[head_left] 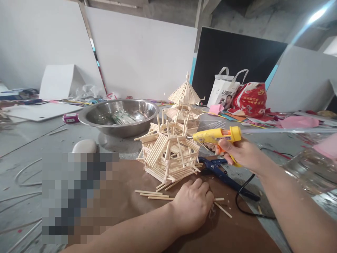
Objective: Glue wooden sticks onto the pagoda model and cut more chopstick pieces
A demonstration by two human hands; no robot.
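Observation:
A small pagoda model (172, 140) built of thin wooden sticks stands on a brown board (137, 207). My right hand (243, 153) is closed round a yellow glue gun (216, 135), whose nozzle points left at the model's middle tier. A long clear glue stick (286, 130) trails from the gun's back. My left hand (193, 205) rests knuckles-up on the board just in front of the model, fingers curled down among loose sticks (154, 195); whether it holds one is hidden.
Blue-handled pliers (223, 174) and the gun's black cord (244, 196) lie right of the model. A steel bowl (118, 117) sits behind it, a white and a red bag (249, 98) farther back. A clear plastic container (313, 168) is at right.

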